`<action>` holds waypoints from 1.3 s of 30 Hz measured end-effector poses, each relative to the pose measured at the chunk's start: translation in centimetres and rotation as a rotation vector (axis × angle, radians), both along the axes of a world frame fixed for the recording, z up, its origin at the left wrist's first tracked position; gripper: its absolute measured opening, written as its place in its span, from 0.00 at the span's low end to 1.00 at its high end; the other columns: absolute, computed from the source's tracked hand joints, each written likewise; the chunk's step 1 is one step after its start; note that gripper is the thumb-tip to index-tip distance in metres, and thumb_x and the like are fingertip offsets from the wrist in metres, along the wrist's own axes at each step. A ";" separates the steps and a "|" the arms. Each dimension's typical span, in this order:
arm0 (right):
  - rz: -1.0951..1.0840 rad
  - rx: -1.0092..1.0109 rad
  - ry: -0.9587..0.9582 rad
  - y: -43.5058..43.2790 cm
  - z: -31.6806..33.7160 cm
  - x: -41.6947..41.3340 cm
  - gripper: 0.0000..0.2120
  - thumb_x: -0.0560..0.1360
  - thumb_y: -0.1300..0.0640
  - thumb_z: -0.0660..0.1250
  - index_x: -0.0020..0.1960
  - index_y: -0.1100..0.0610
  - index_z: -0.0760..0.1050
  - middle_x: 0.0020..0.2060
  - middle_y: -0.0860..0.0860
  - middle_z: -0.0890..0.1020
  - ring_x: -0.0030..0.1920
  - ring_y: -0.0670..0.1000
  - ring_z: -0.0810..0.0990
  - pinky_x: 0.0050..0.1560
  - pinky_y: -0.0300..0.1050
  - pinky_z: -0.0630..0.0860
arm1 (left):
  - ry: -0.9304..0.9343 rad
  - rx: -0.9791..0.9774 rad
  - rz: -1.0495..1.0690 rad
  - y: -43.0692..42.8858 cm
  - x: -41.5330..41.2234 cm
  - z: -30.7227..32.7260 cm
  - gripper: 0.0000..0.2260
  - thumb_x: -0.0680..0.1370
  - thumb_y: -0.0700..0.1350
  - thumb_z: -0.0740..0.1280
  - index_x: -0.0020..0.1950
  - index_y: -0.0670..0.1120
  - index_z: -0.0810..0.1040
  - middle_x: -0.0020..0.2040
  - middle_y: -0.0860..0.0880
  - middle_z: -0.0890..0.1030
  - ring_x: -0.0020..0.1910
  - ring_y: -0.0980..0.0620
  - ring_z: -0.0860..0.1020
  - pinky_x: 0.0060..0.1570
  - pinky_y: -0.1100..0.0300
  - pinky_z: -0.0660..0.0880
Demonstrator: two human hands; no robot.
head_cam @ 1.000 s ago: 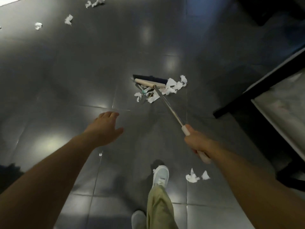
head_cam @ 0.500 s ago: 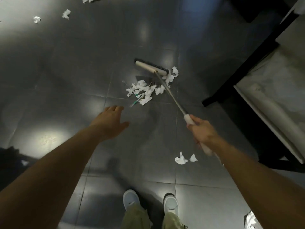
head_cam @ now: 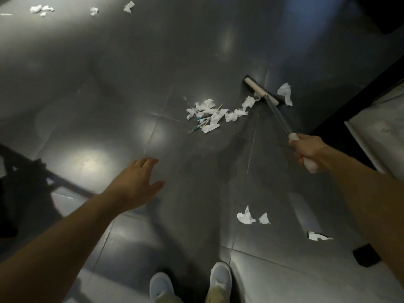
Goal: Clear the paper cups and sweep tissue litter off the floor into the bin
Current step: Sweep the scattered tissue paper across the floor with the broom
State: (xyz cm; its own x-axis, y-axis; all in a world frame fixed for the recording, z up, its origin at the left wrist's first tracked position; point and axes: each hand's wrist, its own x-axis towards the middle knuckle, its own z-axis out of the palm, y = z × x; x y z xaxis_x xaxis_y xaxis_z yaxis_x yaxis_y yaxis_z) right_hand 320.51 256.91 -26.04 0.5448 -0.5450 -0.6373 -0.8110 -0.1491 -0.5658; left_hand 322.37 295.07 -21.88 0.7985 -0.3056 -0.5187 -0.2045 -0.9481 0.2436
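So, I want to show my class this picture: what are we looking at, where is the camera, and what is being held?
There is no machine here. The camera sits on a person's head and looks down, so both arms reach in from the bottom edge. The right hand grips the pale handle of a broom, whose head is down at the dark tiled floor. Beside the head lies a pile of torn white tissue mixed with a few thin sticks. The left hand is open and holds nothing. More tissue scraps lie near the white shoes, and distant scraps at the top left. No bin or paper cups show.
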 end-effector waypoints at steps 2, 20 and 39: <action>0.069 -0.016 0.048 0.2 -0.9 -0.1 0.19 0.82 0.61 0.58 0.72 0.58 0.65 0.33 0.55 0.68 0.30 0.50 0.65 0.15 0.29 0.63 | 0.026 0.011 0.023 0.3 -1.1 -0.9 0.29 0.78 0.54 0.63 0.75 0.46 0.58 0.75 0.48 0.62 0.73 0.49 0.61 0.69 0.56 0.61; 0.240 0.179 0.027 14.9 1.8 -13.2 0.13 0.80 0.62 0.53 0.61 0.59 0.71 0.28 0.55 0.68 0.24 0.50 0.66 0.19 0.34 0.64 | 0.014 -0.028 0.097 3.5 -13.2 0.4 0.29 0.78 0.52 0.64 0.75 0.45 0.58 0.75 0.46 0.62 0.73 0.47 0.59 0.71 0.54 0.59; 0.083 -0.233 -0.009 -10.5 -0.4 2.2 0.16 0.78 0.56 0.60 0.64 0.59 0.72 0.47 0.58 0.76 0.40 0.57 0.74 0.41 0.51 0.75 | 0.018 -0.016 0.112 -10.8 0.0 -0.6 0.29 0.78 0.53 0.64 0.75 0.46 0.58 0.75 0.45 0.61 0.73 0.45 0.61 0.70 0.53 0.61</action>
